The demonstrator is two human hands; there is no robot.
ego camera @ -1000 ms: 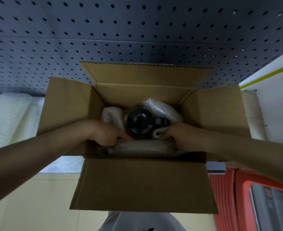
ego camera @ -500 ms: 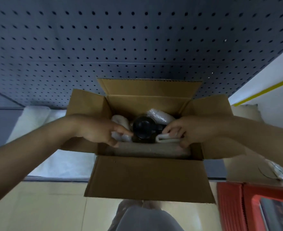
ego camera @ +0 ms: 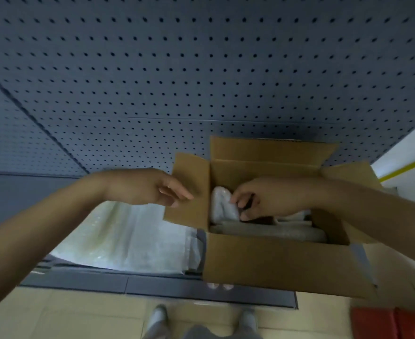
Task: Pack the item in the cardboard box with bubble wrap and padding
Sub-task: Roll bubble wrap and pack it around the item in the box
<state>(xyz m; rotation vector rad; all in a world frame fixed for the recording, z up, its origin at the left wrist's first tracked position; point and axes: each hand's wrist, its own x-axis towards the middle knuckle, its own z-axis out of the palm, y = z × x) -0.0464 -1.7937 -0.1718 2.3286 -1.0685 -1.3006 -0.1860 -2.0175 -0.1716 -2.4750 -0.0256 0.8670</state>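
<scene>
The right hand (ego camera: 270, 199) reached into the cardboard box (ego camera: 275, 263), its grip curled with fingertips on something dark beneath it; that dark item was almost wholly hidden, so neither its shape, its long axis nor its heading could be told. Whether the grip pinched the item or the padding was unclear. Just left of those fingertips a white roll of bubble wrap (ego camera: 222, 206) stood inside the box against its left wall, long axis running from near to far. A second, greyer roll of padding (ego camera: 270, 232) lay across the near side, long axis left to right. The left hand (ego camera: 150, 189) hung outside the box, its grip loose and holding nothing, fingers straight and pointing toward the left flap (ego camera: 189, 211). All four flaps stood open. Sheets of bubble wrap (ego camera: 128, 241) lay on the counter (ego camera: 84, 282) left of the box, beneath a blue pegboard (ego camera: 177, 69).
</scene>
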